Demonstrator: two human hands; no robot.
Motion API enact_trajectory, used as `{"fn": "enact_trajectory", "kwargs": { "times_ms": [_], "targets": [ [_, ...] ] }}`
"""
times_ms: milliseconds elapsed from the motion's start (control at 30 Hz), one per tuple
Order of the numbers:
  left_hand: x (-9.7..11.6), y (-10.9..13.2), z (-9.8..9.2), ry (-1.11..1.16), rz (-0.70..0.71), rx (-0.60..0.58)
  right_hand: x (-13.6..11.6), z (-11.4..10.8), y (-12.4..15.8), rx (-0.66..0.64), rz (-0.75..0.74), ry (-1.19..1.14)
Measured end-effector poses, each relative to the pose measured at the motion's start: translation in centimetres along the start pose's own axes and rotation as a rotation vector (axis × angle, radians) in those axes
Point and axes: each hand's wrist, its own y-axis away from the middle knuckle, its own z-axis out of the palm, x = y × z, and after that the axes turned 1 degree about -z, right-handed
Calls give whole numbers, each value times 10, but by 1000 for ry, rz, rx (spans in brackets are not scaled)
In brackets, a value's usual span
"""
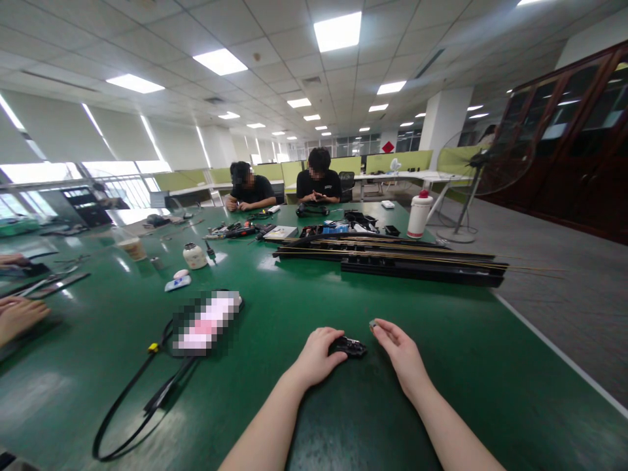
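Observation:
My left hand is closed around one end of a small black plastic part, which has some metal showing on its upper side and rests at the green tabletop. To the right, my right hand pinches a tiny grey piece between thumb and fingertips, a short way apart from the black part. What exactly the grey piece is, I cannot make out. Left of my hands lies a phone-like object, blurred out, with a black cable loop beside it.
Long black rails with thin brass-coloured rods lie across the table ahead. Behind them are tools and small parts. A white bottle stands at the back right, a jar at left. Two people sit opposite; another person's hands are at far left.

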Motion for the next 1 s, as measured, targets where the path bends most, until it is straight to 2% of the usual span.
{"fn": "enact_trajectory", "kwargs": {
  "times_ms": [167,333,567,833,1000],
  "targets": [
    [1,0,-1,-7,-1,-7,2,1,0,7,6,-5],
    [1,0,-1,2,-1,-3,5,3,0,-60,-59,83],
    [0,0,-2,-9,-13,-11,6,6,7,-199,-177,387],
    [-1,0,-2,0,-8,7,2,11,14,-268,-326,533],
    [0,0,-1,-14,12,12,1,10,14,-393,-403,731]
  ]
}}
